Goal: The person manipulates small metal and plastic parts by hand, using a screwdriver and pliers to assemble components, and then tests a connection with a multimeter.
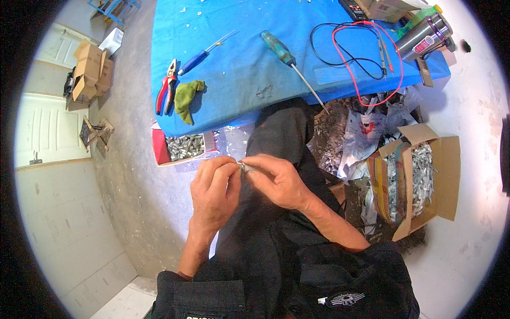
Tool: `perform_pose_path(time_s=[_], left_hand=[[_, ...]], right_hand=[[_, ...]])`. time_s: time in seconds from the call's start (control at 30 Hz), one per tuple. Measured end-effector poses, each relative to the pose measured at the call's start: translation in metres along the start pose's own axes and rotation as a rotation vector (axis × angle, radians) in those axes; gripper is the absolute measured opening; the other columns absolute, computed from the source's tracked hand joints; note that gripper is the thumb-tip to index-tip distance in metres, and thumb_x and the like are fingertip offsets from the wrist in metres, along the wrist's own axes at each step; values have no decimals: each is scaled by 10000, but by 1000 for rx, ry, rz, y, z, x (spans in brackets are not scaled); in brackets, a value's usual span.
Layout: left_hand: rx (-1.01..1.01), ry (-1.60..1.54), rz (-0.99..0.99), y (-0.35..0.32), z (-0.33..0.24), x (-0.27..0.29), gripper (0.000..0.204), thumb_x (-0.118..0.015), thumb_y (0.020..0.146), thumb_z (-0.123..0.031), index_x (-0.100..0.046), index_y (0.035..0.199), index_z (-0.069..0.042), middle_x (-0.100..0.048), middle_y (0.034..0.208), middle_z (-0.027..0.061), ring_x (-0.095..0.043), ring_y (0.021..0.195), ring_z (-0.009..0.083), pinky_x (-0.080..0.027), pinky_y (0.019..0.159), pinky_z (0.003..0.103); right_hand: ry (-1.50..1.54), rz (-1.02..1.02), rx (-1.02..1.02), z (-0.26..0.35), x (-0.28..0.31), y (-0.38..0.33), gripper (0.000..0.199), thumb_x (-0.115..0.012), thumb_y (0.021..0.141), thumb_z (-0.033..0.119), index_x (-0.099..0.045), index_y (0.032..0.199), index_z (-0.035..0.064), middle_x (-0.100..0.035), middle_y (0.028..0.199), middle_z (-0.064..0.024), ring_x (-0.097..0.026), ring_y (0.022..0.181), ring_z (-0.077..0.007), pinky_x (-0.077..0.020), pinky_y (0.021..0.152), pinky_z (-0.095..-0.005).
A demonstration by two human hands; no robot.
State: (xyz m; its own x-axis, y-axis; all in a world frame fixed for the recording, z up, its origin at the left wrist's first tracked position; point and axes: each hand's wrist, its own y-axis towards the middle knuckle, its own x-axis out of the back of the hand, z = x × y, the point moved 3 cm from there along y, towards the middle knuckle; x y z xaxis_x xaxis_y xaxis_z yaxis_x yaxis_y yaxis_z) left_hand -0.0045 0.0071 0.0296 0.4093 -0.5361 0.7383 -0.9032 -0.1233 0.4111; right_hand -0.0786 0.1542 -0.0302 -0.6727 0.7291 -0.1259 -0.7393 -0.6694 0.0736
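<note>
Between my fingertips is a small silvery metal piece (244,167), mostly covered by the fingers. My left hand (215,187) pinches it from one side, and my right hand (277,179) grips it from the other, thumb and forefinger closed. Both hands are held above my lap, in front of the blue-covered table (234,69). Just beyond the left hand, an open red-and-white box (183,148) holds many small metal cylinders.
On the table lie red-handled pliers (167,90), a blue-handled tool (204,57), a green cloth (187,98), a screwdriver (280,50) and meter leads (340,45). A steel mug (425,38) stands at right. An open carton (445,178) of metal strips sits below.
</note>
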Motion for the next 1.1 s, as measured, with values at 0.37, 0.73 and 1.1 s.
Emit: perform_pose_path(time_s=[0.37,0.73,1.1], left_hand=[[-33,95,48,1,0,-1,240,-757,797,55,-627,977,-37,-674,982,116,-661,836,312,-543,707,409],[-32,188,-202,-4,17,10,229,-623,799,125,-590,972,-22,-640,956,145,-638,804,290,-527,685,384],[354,238,366,-78,87,13,101,-607,932,-21,-677,1001,-43,-694,952,186,-695,871,406,-546,747,493]], right_hand=[[-142,21,81,3,4,2,269,-704,945,55,-697,1204,-16,-692,1003,-144,-688,873,-261,-540,772,-348],[-335,-129,209,11,6,-1,287,-728,933,67,-701,1203,-28,-726,1089,-174,-722,967,-300,-563,857,-352],[69,-92,-64,-1,9,2,333,-770,935,81,-686,1242,-16,-726,1138,-94,-674,1018,-144,-536,895,-295]])
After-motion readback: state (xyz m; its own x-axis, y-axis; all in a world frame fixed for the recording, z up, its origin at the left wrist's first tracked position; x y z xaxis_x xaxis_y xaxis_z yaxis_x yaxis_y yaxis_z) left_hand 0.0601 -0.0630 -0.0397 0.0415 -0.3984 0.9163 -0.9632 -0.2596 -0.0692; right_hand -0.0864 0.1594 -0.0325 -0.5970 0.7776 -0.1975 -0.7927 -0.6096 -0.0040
